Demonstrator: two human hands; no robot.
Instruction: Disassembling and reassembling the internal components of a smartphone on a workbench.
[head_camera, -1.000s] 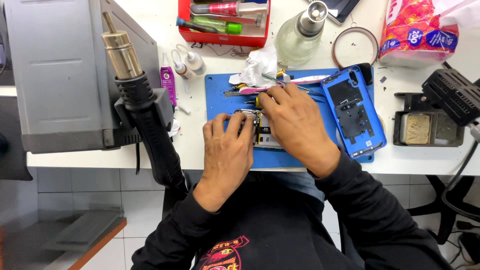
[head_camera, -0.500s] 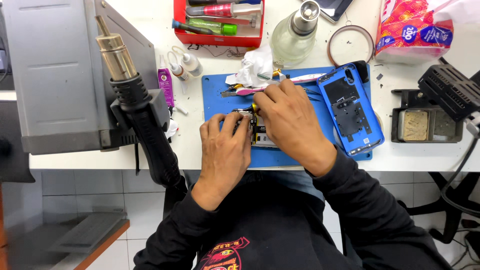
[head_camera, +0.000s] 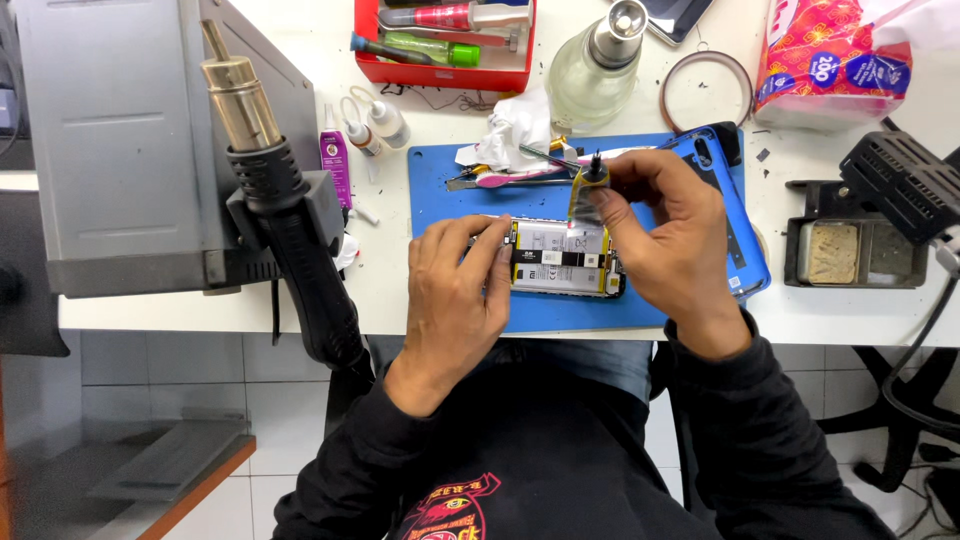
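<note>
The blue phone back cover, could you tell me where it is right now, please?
In the head view, the blue back cover lies on the blue mat's right edge, partly behind the right hand, beside the opened phone.

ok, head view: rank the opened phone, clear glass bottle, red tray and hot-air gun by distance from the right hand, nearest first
1. opened phone: on the blue mat, right under the right hand.
2. clear glass bottle: just behind the mat, above the hand.
3. red tray: further back and left.
4. hot-air gun: far left, holstered on the grey station.

bench (head_camera: 250, 310): white top | floor (head_camera: 280, 440): pale tiles | chair base (head_camera: 900, 440): black, near right | light: bright, even
</note>
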